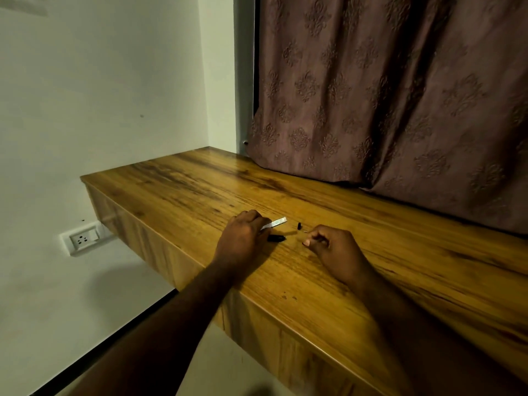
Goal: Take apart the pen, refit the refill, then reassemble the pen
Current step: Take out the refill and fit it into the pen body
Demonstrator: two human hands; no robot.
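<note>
My left hand point(243, 238) rests on the wooden desk point(357, 252) and is closed on a pale, silvery pen barrel point(275, 223) that sticks out to the right of my fingers. A black pen cap point(276, 238) lies on the desk just below that barrel. A small black pen piece point(299, 226) lies a little further right. My right hand point(334, 247) sits to the right of these parts, fingers curled together, pinching a thin refill point(306, 231) whose tip just shows beyond my fingertips.
The desk is a wall-mounted wooden shelf whose front edge point(200, 267) runs diagonally below my forearms. A patterned brown curtain point(385, 95) hangs onto its back. A white wall socket point(83, 238) sits below the desk's left end.
</note>
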